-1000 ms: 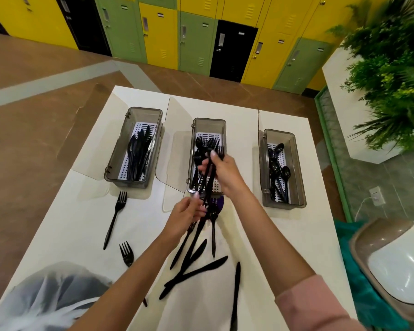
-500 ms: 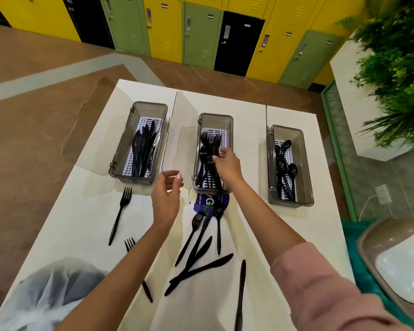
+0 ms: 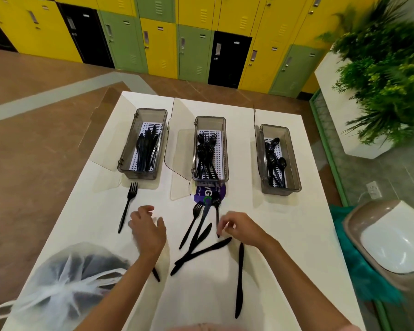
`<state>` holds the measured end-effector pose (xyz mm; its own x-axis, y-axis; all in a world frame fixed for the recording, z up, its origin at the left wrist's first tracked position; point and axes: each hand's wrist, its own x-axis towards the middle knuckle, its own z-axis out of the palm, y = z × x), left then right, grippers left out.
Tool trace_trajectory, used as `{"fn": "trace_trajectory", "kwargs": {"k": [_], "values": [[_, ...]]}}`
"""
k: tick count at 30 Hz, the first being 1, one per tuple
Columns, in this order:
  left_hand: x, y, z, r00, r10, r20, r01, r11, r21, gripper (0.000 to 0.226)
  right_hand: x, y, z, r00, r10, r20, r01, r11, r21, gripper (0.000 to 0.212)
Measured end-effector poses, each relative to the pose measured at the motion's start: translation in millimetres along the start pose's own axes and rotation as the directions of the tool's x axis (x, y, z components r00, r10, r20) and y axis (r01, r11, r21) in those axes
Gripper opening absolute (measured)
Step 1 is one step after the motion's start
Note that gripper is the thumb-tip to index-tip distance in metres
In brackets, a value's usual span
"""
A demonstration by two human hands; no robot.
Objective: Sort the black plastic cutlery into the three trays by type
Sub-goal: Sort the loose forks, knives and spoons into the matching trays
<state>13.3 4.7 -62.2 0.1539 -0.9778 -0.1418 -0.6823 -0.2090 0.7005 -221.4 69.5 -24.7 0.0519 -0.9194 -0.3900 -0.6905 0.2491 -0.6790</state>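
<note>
toward far edge of white table (image 3: 284, 235): smoky plastic knife tray (image 3: 129, 145), fork tray (image 3: 210, 122), spoon tray (image 3: 292, 161). near left edge, lone black plastic fork (image 3: 127, 206); left hand (image 3: 148, 228) beside, fingers loose, empty. centre, black cutlery pile (image 3: 201, 237); right hand (image 3: 241, 229) curled at handle of black spoon (image 3: 217, 204), grip unclear.

3 trays (image 3: 210, 149) behind – loose cutlery (image 3: 201, 237) in front.

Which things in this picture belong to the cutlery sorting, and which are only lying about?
Job: knife tray, fork tray, spoon tray, lone fork, mixed cutlery pile, long knife.
Lying about: purple sticker, tied plastic bag (contents unclear), bin, plant, lockers.
</note>
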Motion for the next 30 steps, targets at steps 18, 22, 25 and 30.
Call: {"fn": "trace_trajectory", "kwargs": {"k": [18, 22, 25, 30], "values": [[-39.2, -27.2, -11.9, 0.987, -0.14, 0.076, 0.129, 0.982, 0.136, 0.067, -94.0, 39.0, 42.9, 0.974, 0.225, -0.006, -0.222, 0.955, -0.199, 0.034], [-25.0, -27.2, -15.7, 0.995, -0.093, 0.043, 0.09, 0.994, 0.06, 0.066, -104.6, 43.6, 54.3, 0.929, 0.36, -0.08, -0.364, 0.931, -0.038, 0.027], [-2.4, -26.3, -22.1, 0.995, -0.085, 0.043, 0.081, 0.994, 0.073, 0.053, -105.1, 41.8, 65.2, 0.87, 0.482, -0.101, -0.475, 0.876, 0.089, 0.023], [34.0, -22.0, -34.5, 0.992, -0.125, 0.006, 0.124, 0.99, 0.07, 0.04, -74.7, 16.1, 98.1, 0.73, 0.662, -0.168, -0.537, 0.708, 0.458, 0.038]]}}
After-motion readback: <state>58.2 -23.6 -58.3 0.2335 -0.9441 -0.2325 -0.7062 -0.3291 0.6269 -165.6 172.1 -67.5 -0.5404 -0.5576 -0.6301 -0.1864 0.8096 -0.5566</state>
